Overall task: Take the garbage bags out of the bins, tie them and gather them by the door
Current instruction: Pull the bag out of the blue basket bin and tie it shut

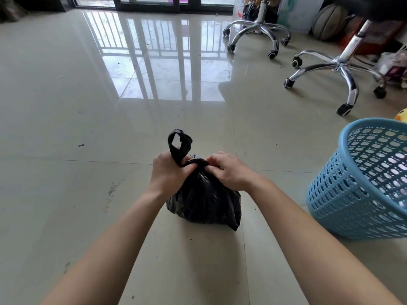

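Note:
A full black garbage bag [203, 200] sits on the tiled floor in front of me. My left hand [168, 172] grips one twisted handle of the bag, whose loop sticks up above my fingers. My right hand [229, 170] pinches the other side of the gathered bag neck, close against the left hand. A light blue perforated plastic bin [361, 179] stands to the right of the bag, tilted slightly, with no bag visible inside it.
Two chrome swivel chair bases [257, 29] [339, 69] on castors stand at the far right. Clutter and a ball [330, 22] lie behind them. A glass sliding door [154, 2] runs along the far wall. Glossy floor [66, 106] stretches to the left.

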A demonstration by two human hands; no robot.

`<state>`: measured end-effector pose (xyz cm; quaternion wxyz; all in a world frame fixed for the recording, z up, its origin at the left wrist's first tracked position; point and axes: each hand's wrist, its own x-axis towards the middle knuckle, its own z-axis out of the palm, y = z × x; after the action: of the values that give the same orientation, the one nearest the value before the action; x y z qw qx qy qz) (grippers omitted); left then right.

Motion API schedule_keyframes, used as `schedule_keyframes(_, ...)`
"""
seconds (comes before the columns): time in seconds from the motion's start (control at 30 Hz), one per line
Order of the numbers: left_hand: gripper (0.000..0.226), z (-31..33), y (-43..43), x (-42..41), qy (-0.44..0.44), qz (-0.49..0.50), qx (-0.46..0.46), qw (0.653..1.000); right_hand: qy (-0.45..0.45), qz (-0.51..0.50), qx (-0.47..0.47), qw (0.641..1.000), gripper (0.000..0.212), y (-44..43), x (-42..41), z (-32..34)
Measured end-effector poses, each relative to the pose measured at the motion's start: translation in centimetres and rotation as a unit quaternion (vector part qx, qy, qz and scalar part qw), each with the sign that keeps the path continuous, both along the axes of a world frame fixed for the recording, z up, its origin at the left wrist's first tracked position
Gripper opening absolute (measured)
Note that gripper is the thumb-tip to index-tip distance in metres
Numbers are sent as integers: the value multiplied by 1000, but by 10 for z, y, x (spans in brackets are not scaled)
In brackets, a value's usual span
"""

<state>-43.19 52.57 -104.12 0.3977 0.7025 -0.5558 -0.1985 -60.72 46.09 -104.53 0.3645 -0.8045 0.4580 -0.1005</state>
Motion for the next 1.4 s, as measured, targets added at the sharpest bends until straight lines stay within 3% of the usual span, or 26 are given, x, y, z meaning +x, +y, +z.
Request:
schedule_keyframes(0.13, 22, -9, -2, -5, -30, 82, -44, 995, 13, 27, -2, 1000, 21, 3, 2, 6)
schedule_keyframes(0.23, 22, -10, -4, -7, 19, 136, -22, 990, -19, 21, 10, 1000, 17, 3, 3, 10)
schedule_keyframes(0.33, 23, -8, -4, -6, 200, 131, 40, 970, -49, 7, 13, 999, 21, 6, 5, 7)
schedule_keyframes(0.43, 26, -1, 0, -6, 420, 80, 109, 897, -94, -20, 45, 994, 20, 10, 6, 2)
schedule_keyframes(0.53, 23, 5, 2, -3, 543, 38, 136, 828, -138, -44, 76, 987, 17, 10, 4, 1)
schedule_keyframes(0.6, 24, 8, 2, 0, 581, 20, 135, 803, -165, -55, 97, 980, 16, 9, 2, 1)
schedule_keyframes(0.77, 22, 4, 2, -3, 502, 40, 97, 859, -229, -48, 155, 960, 13, 15, -2, 3)
schedule_keyframes(1.0, 23, -10, 2, 0, 361, 69, 46, 929, -165, -32, 194, 966, 18, 18, -8, 2)
schedule_keyframes(1.27, 31, -21, 5, 13, 450, 48, 34, 891, -141, -62, 130, 979, 6, 16, -8, -9)
schedule_keyframes(1.4, 28, -21, 8, 15, 454, 22, 19, 891, -140, -82, 86, 983, 7, 14, -7, -15)
